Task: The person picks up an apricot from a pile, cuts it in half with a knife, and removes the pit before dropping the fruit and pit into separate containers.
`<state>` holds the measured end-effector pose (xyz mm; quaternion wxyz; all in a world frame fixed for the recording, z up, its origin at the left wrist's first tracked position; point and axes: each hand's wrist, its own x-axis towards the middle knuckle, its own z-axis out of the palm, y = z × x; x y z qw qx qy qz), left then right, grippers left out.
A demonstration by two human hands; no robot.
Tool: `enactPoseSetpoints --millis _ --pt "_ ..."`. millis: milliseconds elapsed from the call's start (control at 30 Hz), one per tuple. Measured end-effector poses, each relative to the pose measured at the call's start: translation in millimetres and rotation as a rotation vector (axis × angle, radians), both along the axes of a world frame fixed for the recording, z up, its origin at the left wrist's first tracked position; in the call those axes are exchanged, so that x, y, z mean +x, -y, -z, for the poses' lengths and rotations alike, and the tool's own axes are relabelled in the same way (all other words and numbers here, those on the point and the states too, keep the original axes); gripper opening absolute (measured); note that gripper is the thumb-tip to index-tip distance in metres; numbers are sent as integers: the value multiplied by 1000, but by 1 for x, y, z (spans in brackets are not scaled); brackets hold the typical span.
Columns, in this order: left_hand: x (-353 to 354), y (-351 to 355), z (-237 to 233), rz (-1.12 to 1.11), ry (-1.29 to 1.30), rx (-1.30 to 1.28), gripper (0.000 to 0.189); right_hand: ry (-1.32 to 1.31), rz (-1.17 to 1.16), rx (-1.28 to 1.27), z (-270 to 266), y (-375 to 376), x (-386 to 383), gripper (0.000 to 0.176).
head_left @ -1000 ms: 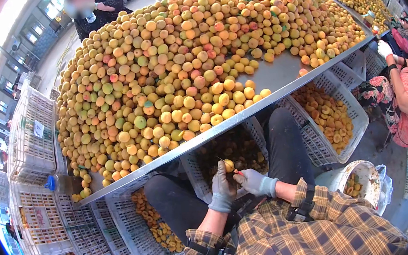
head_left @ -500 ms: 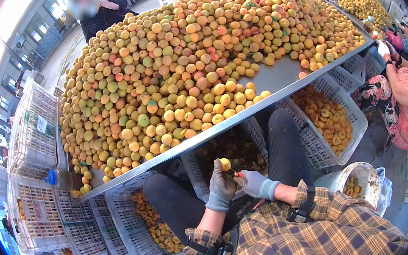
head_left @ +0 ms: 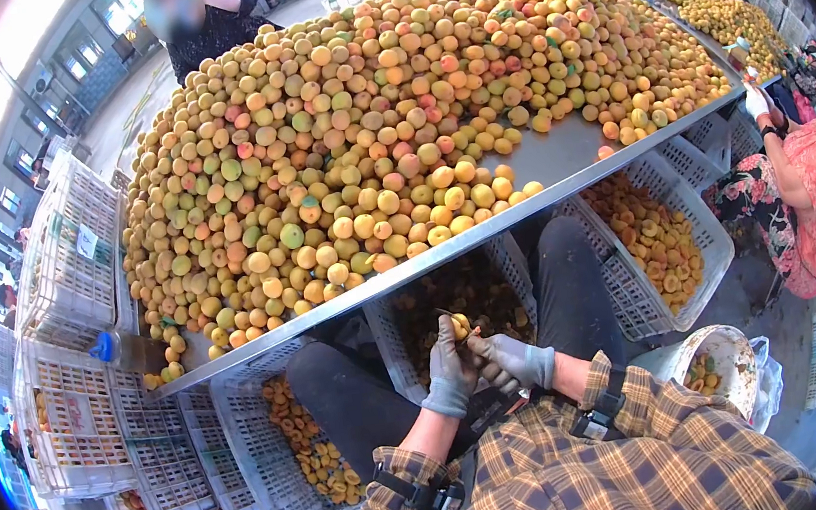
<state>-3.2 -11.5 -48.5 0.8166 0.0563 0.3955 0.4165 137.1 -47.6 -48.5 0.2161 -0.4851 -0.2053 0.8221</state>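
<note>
My left hand [head_left: 449,376], in a grey glove, is closed around a yellow apricot [head_left: 459,326], which looks cut open. Close beside it is my right hand [head_left: 519,359], also gloved, its thumb and fingertips up against the fruit. Its lower fingers are curled round a small knife [head_left: 522,396], mostly hidden, with only a bit showing below the hand. Under both hands, between my knees, stands a crate [head_left: 390,348] with dark scraps in it.
A metal table [head_left: 567,151] heaped with apricots [head_left: 317,165] stands ahead. Crates of halved apricots flank my legs, one on the left [head_left: 250,454] and one on the right [head_left: 714,250]. A white bucket [head_left: 730,344] is at my right. A jar [head_left: 127,349] sits at the table's left corner. Co-workers sit nearby.
The knife's red handle and thin tip, pointing at the apricot before, have swung down below my right hand. My right thumb and fingers have moved onto the fruit, which now looks opened.
</note>
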Motion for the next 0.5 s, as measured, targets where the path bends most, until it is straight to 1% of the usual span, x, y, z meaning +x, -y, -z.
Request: enactPoseSetpoints --millis 67,100,133,167,200,267,300,333,367,400,433,467,500 --pt "-3 -2 6 73 11 80 43 -730 -24 -52 32 0 13 51" --pt "-2 -2 3 76 8 87 43 -733 -24 -44 15 1 7 51" --pt "-1 -2 0 52 22 97 42 -230 -24 105 -19 4 -5 51" --pt "0 -4 -4 27 35 107 41 275 -19 247 -38 4 -11 52" --pt "-1 -4 -10 31 33 114 41 273 -15 253 -29 3 -11 52" --pt "-4 -4 -19 63 87 166 43 570 -45 774 -3 5 -10 51" --pt "-7 -6 -18 61 87 166 43 626 -64 736 -16 7 -7 46" --pt "-12 -8 -16 95 224 139 45 627 -67 735 -33 9 -5 46" --pt "-14 -8 -14 128 363 110 47 700 30 777 -53 11 -4 44" --pt "-13 -7 -20 128 368 107 47 775 130 816 -69 11 -1 41" --pt "-10 -4 -33 181 404 68 50 802 161 848 -82 8 2 43" --pt "-6 -3 -40 238 441 28 52 813 164 843 -83 4 3 43" --pt "-4 -2 -35 263 419 66 51 860 159 950 -83 1 4 44"
